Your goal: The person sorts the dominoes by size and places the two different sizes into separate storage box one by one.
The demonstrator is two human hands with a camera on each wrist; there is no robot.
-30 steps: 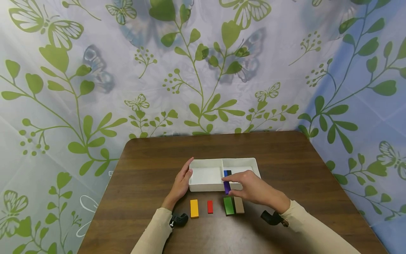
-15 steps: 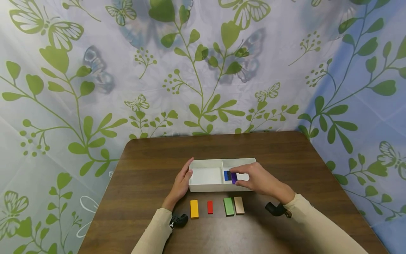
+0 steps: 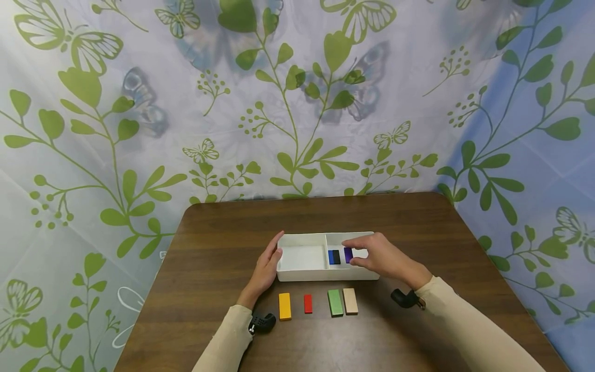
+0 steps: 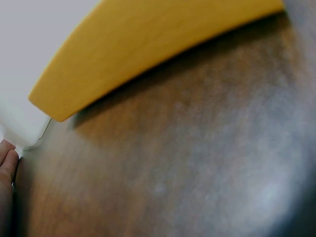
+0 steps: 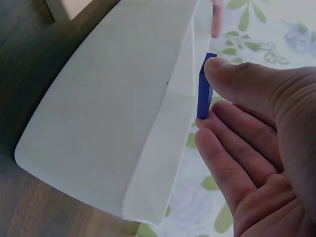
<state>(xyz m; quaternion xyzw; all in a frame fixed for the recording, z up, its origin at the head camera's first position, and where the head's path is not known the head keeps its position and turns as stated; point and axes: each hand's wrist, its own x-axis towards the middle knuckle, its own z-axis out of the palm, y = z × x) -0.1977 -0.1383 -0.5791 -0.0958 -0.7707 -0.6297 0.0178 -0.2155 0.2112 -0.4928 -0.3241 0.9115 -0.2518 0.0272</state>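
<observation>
My right hand (image 3: 383, 256) pinches a small purple block (image 3: 348, 255) between thumb and fingertips, over the right compartment of a white two-part tray (image 3: 307, 276). In the right wrist view the same block (image 5: 205, 91) looks blue and stands upright behind the tray's raised wall. A blue block (image 3: 330, 257) and a black block (image 3: 337, 257) sit side by side in that compartment, against the divider. At the tray's left end, my left hand (image 3: 265, 268) rests along the outer wall with fingers straight.
In front of the tray, a yellow block (image 3: 284, 306), a red block (image 3: 308, 304), a green block (image 3: 335, 303) and a beige block (image 3: 350, 301) lie in a row on the brown table (image 3: 223, 227). Behind the table hangs a leaf-and-butterfly curtain (image 3: 297, 103).
From the tray's front edge, my right hand has carried the purple block back and to the right, past the black block, into the right compartment. My left hand has stayed put.
</observation>
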